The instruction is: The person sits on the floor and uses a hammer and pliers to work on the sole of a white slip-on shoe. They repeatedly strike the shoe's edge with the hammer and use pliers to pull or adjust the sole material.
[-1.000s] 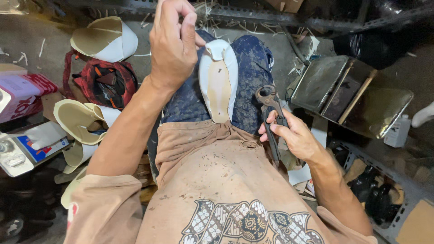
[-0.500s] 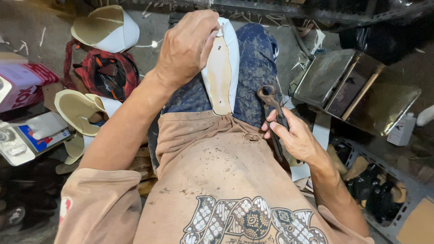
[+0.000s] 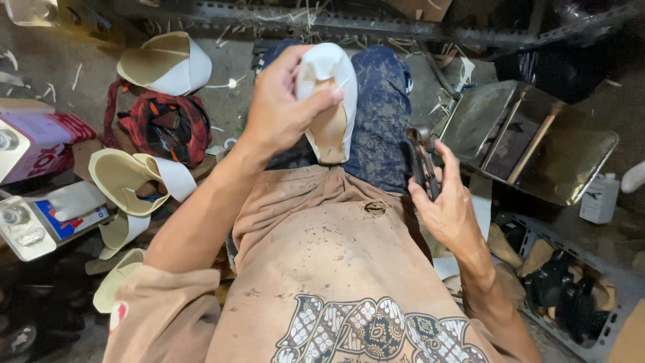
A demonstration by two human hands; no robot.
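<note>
My left hand (image 3: 285, 104) grips a white shoe on its last (image 3: 332, 101), sole side up with a tan insole showing, held above my lap. The thumb presses over the toe end. My right hand (image 3: 447, 205) is closed around the handles of dark metal pincers (image 3: 421, 156), jaws pointing away from me beside my right thigh. My blue patterned trousers (image 3: 383, 114) and stained tan shirt fill the middle of the view.
White and cream shoe uppers (image 3: 164, 64) and several more pieces (image 3: 134, 178) lie on the floor at left, by a red checked bag (image 3: 161, 128). A metal tray box (image 3: 531, 144) stands at right, with dark shoes (image 3: 557, 289) in a rack below it and a white bottle (image 3: 600, 197).
My left hand closed over the shoe's toe and lifted it off my lap towards me. My right hand with the pincers shifted slightly but kept its grip.
</note>
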